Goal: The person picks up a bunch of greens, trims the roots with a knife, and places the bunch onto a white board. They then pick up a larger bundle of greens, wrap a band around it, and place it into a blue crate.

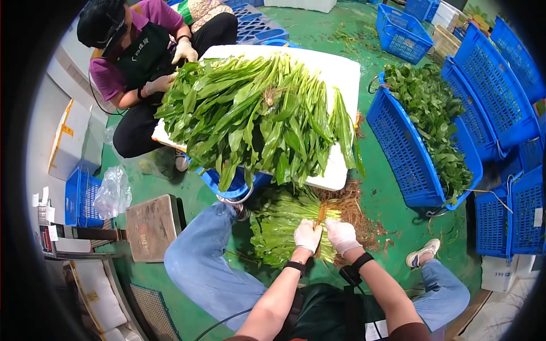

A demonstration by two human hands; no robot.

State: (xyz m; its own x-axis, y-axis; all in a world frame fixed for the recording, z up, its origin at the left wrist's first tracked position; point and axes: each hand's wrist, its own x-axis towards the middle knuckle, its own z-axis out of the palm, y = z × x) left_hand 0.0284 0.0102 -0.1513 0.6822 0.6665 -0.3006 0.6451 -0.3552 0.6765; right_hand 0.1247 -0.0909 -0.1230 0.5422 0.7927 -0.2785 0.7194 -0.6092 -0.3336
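Note:
A large bundle of long-leaved greens (278,227) lies on the floor between my knees, its brown roots (355,210) pointing right. An orange-brown tie (322,213) runs across its pale stems. My left hand (307,236), in a white glove, is closed on the tie from the left side. Just to the right, my gloved right hand (342,236) is also closed, its fingertips at the tie. The glove and fingers hide exactly how the strip is gripped. Beyond the bundle, a heap of similar greens (256,113) covers a white foam board (347,68).
Across the board, a person's gloved hands (170,71) touch the heap's left edge. A blue crate (406,153) full of greens stands right, beside stacked blue crates (495,74). A platform scale (152,227) sits left. Root scraps (372,238) litter the green floor.

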